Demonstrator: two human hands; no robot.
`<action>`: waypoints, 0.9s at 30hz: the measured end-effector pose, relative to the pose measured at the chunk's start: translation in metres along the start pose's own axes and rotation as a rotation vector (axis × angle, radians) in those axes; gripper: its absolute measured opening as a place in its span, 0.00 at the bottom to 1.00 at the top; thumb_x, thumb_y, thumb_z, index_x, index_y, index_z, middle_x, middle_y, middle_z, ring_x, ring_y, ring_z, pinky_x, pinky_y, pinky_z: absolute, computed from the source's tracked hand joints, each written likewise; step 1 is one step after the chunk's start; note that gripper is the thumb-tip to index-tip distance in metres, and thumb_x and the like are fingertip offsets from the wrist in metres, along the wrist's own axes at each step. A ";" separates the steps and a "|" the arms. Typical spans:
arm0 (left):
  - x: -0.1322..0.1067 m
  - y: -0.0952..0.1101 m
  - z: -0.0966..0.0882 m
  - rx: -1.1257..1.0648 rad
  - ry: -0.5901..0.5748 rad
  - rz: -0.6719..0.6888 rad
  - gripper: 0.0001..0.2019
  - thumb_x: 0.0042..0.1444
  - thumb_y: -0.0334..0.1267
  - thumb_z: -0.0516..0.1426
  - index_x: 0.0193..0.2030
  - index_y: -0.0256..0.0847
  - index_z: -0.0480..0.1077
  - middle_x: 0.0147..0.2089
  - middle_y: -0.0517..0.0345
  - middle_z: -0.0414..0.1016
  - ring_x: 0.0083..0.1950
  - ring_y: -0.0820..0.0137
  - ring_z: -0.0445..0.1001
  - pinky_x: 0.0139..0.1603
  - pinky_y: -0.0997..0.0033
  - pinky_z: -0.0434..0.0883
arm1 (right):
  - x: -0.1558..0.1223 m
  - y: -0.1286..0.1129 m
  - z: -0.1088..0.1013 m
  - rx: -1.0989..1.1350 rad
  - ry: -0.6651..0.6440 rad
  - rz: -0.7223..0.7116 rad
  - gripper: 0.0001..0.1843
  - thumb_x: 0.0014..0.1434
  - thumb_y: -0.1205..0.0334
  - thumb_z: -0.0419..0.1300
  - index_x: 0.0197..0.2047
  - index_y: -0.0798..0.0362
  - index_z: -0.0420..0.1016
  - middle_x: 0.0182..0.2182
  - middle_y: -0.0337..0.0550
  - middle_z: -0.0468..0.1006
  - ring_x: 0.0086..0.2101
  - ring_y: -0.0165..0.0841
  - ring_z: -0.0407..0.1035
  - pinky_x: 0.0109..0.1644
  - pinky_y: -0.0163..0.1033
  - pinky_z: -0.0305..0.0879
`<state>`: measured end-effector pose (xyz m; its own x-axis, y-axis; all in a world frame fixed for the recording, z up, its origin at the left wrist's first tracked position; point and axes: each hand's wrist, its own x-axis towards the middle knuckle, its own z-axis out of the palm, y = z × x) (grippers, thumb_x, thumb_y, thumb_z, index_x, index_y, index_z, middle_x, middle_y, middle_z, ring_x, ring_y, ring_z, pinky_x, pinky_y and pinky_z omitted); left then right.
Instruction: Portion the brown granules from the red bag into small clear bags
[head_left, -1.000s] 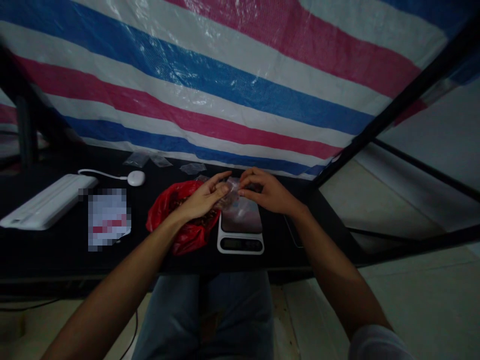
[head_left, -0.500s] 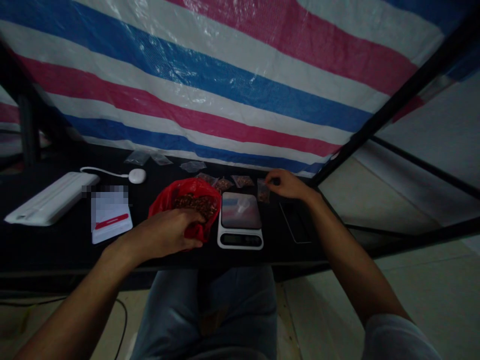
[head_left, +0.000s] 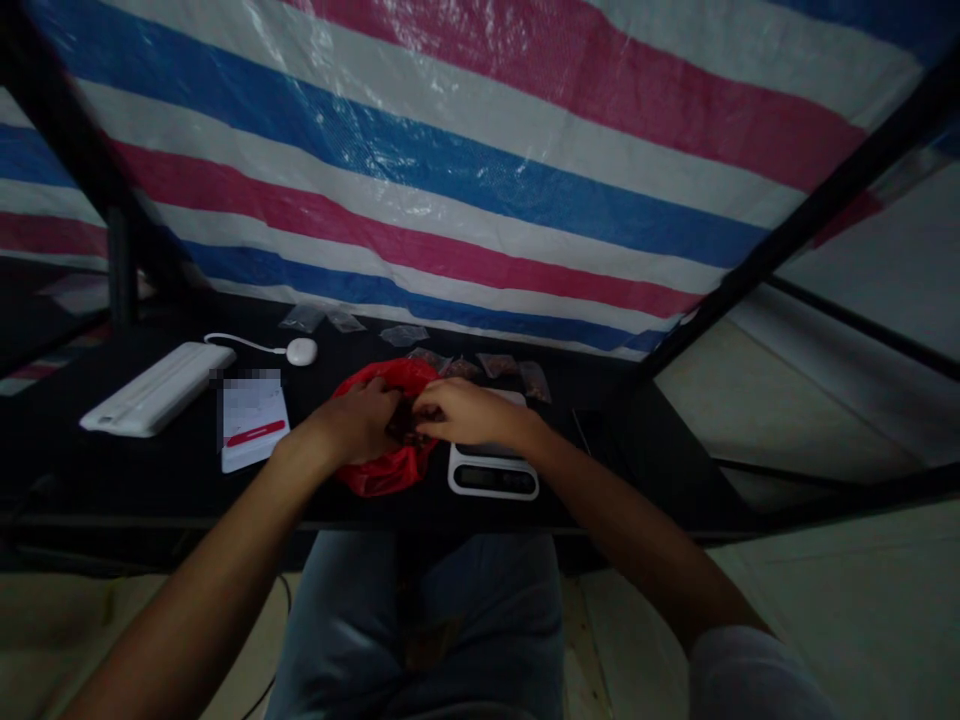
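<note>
Hands: left hand (head_left: 351, 424) and right hand (head_left: 469, 412) were together, closed on dark pieces (head_left: 405, 425) | Place: pieces lay over the red bag (head_left: 384, 470), left of the scale (head_left: 493, 477) | Change: right hand had come from the far small bags (head_left: 499, 365)

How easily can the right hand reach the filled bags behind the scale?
Probably easily: the right hand lies just in front of the filled bags, with only the low scale between.
</note>
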<state>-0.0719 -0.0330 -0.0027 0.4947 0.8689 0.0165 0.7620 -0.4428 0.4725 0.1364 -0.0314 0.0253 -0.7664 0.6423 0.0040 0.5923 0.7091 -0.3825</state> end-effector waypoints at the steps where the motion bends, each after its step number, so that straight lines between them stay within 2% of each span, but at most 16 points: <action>1: 0.006 -0.003 0.001 0.038 -0.050 -0.036 0.18 0.44 0.38 0.67 0.44 0.39 0.80 0.51 0.41 0.80 0.48 0.53 0.79 0.49 0.61 0.73 | 0.007 -0.004 0.007 -0.041 -0.036 0.030 0.08 0.60 0.67 0.67 0.43 0.58 0.81 0.42 0.53 0.83 0.43 0.40 0.76 0.50 0.42 0.69; 4: 0.018 -0.006 0.002 0.065 -0.138 -0.055 0.18 0.42 0.36 0.67 0.43 0.38 0.79 0.48 0.41 0.81 0.46 0.53 0.80 0.48 0.61 0.73 | 0.020 -0.008 0.019 -0.152 -0.078 0.133 0.13 0.59 0.64 0.67 0.46 0.61 0.80 0.45 0.60 0.82 0.46 0.45 0.76 0.51 0.45 0.70; 8: 0.023 -0.005 0.002 0.142 -0.177 -0.005 0.13 0.50 0.37 0.64 0.42 0.37 0.79 0.44 0.40 0.83 0.48 0.51 0.81 0.47 0.60 0.73 | 0.022 -0.010 0.021 -0.193 -0.067 0.213 0.13 0.66 0.67 0.59 0.50 0.63 0.79 0.50 0.62 0.81 0.49 0.44 0.77 0.50 0.42 0.70; 12: 0.022 -0.005 0.003 0.161 -0.143 0.020 0.13 0.55 0.37 0.62 0.45 0.35 0.80 0.47 0.36 0.83 0.50 0.48 0.81 0.48 0.58 0.74 | 0.019 -0.016 0.016 -0.162 -0.046 0.222 0.11 0.67 0.70 0.58 0.48 0.60 0.81 0.48 0.57 0.83 0.49 0.41 0.78 0.48 0.38 0.69; 17: 0.021 -0.003 -0.004 0.124 -0.187 -0.004 0.11 0.58 0.33 0.60 0.44 0.41 0.82 0.44 0.46 0.85 0.47 0.58 0.82 0.46 0.68 0.73 | 0.015 -0.018 0.004 -0.166 -0.060 0.264 0.11 0.64 0.73 0.59 0.43 0.60 0.84 0.42 0.56 0.85 0.43 0.40 0.79 0.42 0.37 0.65; 22: 0.018 -0.002 -0.014 0.197 -0.197 -0.044 0.14 0.61 0.34 0.58 0.50 0.44 0.82 0.49 0.47 0.85 0.51 0.57 0.82 0.47 0.68 0.72 | 0.014 -0.007 -0.004 -0.120 -0.023 0.231 0.12 0.62 0.75 0.59 0.40 0.58 0.85 0.37 0.51 0.86 0.37 0.35 0.77 0.39 0.36 0.61; 27: 0.018 -0.005 -0.018 0.181 -0.204 0.001 0.15 0.62 0.35 0.57 0.51 0.47 0.81 0.49 0.51 0.85 0.51 0.60 0.82 0.49 0.69 0.71 | 0.012 0.004 -0.012 -0.013 0.069 0.211 0.09 0.62 0.72 0.62 0.37 0.56 0.85 0.35 0.46 0.85 0.33 0.31 0.75 0.37 0.35 0.59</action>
<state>-0.0740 -0.0111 0.0112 0.5555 0.8140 -0.1697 0.8147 -0.4920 0.3071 0.1327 -0.0176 0.0352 -0.6064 0.7951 -0.0119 0.7416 0.5600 -0.3694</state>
